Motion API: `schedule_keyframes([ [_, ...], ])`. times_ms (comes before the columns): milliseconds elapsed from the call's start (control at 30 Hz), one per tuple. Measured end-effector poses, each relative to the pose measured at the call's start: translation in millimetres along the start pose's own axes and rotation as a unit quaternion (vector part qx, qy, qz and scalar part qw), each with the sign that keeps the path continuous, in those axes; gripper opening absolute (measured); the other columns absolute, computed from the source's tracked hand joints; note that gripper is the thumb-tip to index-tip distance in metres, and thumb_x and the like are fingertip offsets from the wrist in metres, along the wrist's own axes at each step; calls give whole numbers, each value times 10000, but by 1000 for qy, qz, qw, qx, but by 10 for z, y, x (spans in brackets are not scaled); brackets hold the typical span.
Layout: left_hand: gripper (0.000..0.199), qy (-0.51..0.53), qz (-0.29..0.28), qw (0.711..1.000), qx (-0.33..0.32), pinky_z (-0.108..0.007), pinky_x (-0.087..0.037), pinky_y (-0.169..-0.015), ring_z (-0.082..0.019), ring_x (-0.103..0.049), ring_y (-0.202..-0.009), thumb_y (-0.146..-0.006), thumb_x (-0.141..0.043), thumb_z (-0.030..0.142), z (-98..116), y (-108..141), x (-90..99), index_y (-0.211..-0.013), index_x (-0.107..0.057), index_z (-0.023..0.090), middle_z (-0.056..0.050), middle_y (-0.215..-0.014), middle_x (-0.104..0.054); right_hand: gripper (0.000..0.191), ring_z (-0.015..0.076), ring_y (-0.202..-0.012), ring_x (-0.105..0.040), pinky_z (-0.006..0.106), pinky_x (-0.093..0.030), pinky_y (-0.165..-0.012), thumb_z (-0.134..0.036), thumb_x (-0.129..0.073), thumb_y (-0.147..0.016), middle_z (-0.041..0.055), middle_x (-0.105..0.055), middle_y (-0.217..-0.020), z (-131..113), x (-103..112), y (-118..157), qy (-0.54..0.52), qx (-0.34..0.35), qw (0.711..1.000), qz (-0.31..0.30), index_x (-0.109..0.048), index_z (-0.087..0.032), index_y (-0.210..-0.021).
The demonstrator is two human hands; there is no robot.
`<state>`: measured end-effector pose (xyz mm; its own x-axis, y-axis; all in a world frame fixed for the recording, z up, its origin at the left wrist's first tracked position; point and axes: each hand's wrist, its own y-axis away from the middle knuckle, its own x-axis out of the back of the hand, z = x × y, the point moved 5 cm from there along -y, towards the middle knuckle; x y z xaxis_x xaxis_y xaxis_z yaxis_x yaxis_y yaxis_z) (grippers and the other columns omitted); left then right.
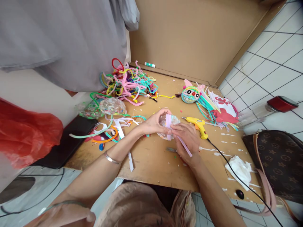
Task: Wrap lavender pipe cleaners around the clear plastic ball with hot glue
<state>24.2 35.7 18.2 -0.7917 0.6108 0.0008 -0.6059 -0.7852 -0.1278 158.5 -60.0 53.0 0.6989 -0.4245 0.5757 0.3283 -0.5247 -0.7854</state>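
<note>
Tan tabletop (pixel 151 164) beside tiled wall (pixel 274 60)

Craft workspace: glue gun (pixel 200 126), heaped pipe cleaners (pixel 129 82) on wooden table (pixel 151 164), beside tiled wall (pixel 272 60).

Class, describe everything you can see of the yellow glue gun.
The glue gun looks like hard yellow plastic, with a slim nozzle and an angled handle. It lies on its side on the wooden table, nozzle pointing left, beyond the right hand, which is not gripping it. A black cord trails from its handle.
</note>
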Motion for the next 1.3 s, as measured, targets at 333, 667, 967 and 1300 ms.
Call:
schedule_keyframes([
  [333, 696, 12, -7, 1000, 1, -225, -425, -747, -113, -505, -842, -548, -878, 300, -7, -10, -4, -1078, -439, 196, 6, -949, -512, 262, 212, -1016, -670, 415, -510, -873, -66, -537, -858, 63, -747, -1056, -26, 2, -28, 1, 4, 1000, -2, -651, -223, -1034],
  [667, 713, -72, -2, 997, 2, -295, -469, -820, -187, -548, -990, -586, -856, 413, 1, 15, 34, -1143, -457, 218, -59, -1125, -525, 277, 207, -1029, -676, 404, -508, -900, -88, -516, -868, 53, -751, -1046, -15, 21, -30, 7, -5, 1000, -3, -676, -239, -1035],
  [967, 685, -219, 61, 970, -85, -401, -427, -1014, -284, -512, -1212, -568, -870, 408, 227, 54, 63, -1133, -556, 182, -139, -1322, -502, 260, 212, -1004, -680, 408, -521, -875, -80, -529, -859, 65, -753, -1027, 4, 11, -17, 9, -2, 1000, 14, -667, -225, -1025],
  [1300, 638, -201, 61, 971, -114, -380, -415, -1043, -262, -556, -1202, -635, -852, 412, 264, 91, 12, -1172, -592, 186, -121, -1278, -608, 248, 211, -1018, -675, 423, -509, -910, -99, -532, -860, 64, -747, -1052, 40, 19, -2, 8, -16, 1000, 8, -664, -227, -1027],
])
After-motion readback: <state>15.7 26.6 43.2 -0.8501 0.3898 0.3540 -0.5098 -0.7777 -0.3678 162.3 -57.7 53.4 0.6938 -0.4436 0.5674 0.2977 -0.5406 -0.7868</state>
